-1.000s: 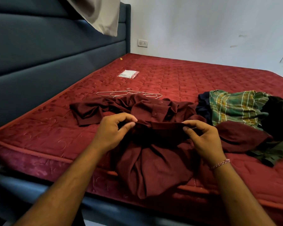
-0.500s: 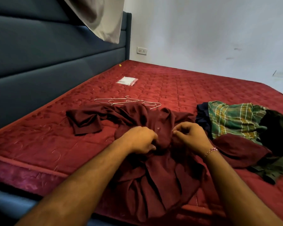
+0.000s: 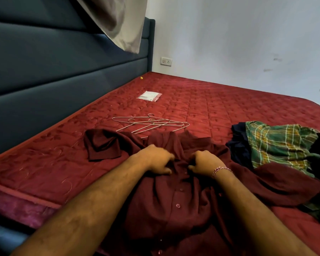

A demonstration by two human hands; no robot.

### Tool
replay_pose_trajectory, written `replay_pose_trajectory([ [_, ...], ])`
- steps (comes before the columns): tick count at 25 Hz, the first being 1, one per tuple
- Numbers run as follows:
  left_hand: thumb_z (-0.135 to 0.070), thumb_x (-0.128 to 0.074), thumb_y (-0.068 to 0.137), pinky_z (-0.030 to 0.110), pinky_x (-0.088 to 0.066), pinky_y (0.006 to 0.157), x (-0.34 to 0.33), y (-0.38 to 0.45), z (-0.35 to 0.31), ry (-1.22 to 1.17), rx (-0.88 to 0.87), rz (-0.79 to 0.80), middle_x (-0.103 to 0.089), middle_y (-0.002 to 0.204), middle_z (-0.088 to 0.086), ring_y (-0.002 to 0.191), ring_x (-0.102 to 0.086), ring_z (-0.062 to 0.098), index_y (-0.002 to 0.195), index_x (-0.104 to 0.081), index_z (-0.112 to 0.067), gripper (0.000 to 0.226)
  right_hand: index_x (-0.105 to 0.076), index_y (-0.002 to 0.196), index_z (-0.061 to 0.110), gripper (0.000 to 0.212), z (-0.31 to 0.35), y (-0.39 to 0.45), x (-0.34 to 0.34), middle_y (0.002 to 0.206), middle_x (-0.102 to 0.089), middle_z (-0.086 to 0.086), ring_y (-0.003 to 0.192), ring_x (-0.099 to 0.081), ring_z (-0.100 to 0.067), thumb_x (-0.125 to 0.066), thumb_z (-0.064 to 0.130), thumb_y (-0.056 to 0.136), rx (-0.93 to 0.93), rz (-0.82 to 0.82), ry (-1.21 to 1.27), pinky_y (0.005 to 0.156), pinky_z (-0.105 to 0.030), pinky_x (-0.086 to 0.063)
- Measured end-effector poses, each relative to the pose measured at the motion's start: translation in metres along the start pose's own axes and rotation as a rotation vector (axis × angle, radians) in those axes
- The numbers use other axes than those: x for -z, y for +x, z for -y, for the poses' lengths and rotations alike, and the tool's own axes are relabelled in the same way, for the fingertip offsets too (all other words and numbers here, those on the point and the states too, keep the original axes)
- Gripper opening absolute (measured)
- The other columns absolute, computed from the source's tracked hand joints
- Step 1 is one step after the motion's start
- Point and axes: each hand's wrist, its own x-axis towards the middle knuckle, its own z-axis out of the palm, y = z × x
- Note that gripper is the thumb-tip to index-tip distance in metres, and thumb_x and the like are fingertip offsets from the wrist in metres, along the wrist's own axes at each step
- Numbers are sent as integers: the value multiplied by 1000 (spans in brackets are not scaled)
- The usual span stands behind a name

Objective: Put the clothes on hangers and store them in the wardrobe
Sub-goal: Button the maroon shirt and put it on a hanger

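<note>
A maroon button-up shirt [image 3: 174,200] lies spread on the red mattress [image 3: 220,108], its front facing up and its hem hanging over the near edge. My left hand [image 3: 158,159] and my right hand [image 3: 203,162] sit side by side near the shirt's chest, fingers curled into the fabric on either side of the button placket. Several thin metal hangers [image 3: 151,123] lie in a loose stack just beyond the shirt's collar. A green plaid garment [image 3: 277,143] lies on a pile of dark clothes [image 3: 240,145] to the right.
A dark blue padded headboard [image 3: 54,71] runs along the left. A beige cloth [image 3: 122,21] hangs down at the top. A small white packet [image 3: 149,96] lies on the mattress further back. A white wall with a socket [image 3: 166,61] stands behind the bed.
My hands went from holding up a fold of the shirt to pressing down at its chest, closer together. The shirt front now lies flatter with its buttons showing. The camera moved nearer.
</note>
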Motion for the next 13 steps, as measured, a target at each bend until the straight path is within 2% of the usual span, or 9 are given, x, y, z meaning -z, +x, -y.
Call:
replay_pose_trajectory([
  [2, -31, -69, 91, 32, -46, 78, -4, -2, 11, -122, -37, 115, -73, 107, 2, 95, -67, 22, 109, -69, -19, 22, -66, 96, 13, 33, -6, 4, 17, 105, -71, -12, 101, -68, -29, -75, 42, 83, -5, 82, -27, 79, -33, -52],
  [4, -33, -72, 93, 29, -48, 70, 7, -5, 30, -488, -42, 243, -73, 85, 0, 74, -64, 15, 96, -75, -13, 21, -69, 75, 18, 31, -7, 15, 28, 79, -74, -1, 79, -71, -17, -79, 46, 81, 1, 139, 104, 67, -27, -50],
  [5, -35, -70, 95, 30, -51, 68, 13, -4, 38, -630, 2, 193, -71, 79, 2, 69, -64, 16, 90, -75, -10, 25, -71, 72, 19, 31, -7, 17, 32, 72, -73, 3, 73, -71, -14, -78, 46, 83, -9, 51, 209, 65, -26, -50],
  [6, -32, -67, 98, 33, -54, 69, 15, 4, 52, -709, 95, 10, -73, 79, 2, 71, -67, 19, 88, -73, -11, 24, -72, 77, 21, 26, -8, 24, 29, 77, -74, 3, 79, -72, -16, -76, 46, 85, -38, -114, 300, 68, -27, -51],
  [8, -23, -61, 96, 35, -54, 80, 9, 23, 78, -557, 322, -449, -76, 94, 2, 90, -71, 25, 93, -73, -20, 13, -69, 113, 29, 32, -16, 40, 15, 113, -69, -4, 107, -65, -29, -72, 47, 87, -85, -338, 261, 88, -36, -53],
  [9, -21, -59, 93, 35, -53, 84, 2, 33, 86, -458, 377, -454, -76, 103, 2, 99, -69, 26, 98, -74, -23, 16, -59, 134, 33, 51, -21, 42, 5, 129, -58, -6, 119, -57, -34, -71, 50, 87, -63, -233, 165, 99, -43, -50],
  [10, -22, -59, 92, 35, -53, 86, -5, 41, 88, -356, 357, -320, -75, 109, 3, 105, -68, 28, 103, -74, -25, 19, -49, 145, 36, 63, -27, 44, -5, 136, -50, -5, 126, -50, -35, -70, 53, 88, -34, -87, 55, 104, -48, -48],
  [11, -24, -59, 91, 35, -53, 86, -13, 50, 84, -271, 321, -166, -74, 112, 5, 106, -68, 30, 107, -74, -25, 22, -48, 145, 34, 63, -34, 44, -13, 135, -48, -4, 128, -48, -34, -70, 52, 89, -3, -2, -24, 104, -50, -47],
  [13, -23, -59, 89, 39, -55, 87, -27, 64, 69, -226, 323, -96, -73, 114, 10, 106, -68, 35, 110, -73, -23, 26, -63, 125, 24, 43, -45, 34, -22, 115, -55, -1, 115, -57, -31, -70, 44, 87, 99, -133, 1, 92, -48, -52],
])
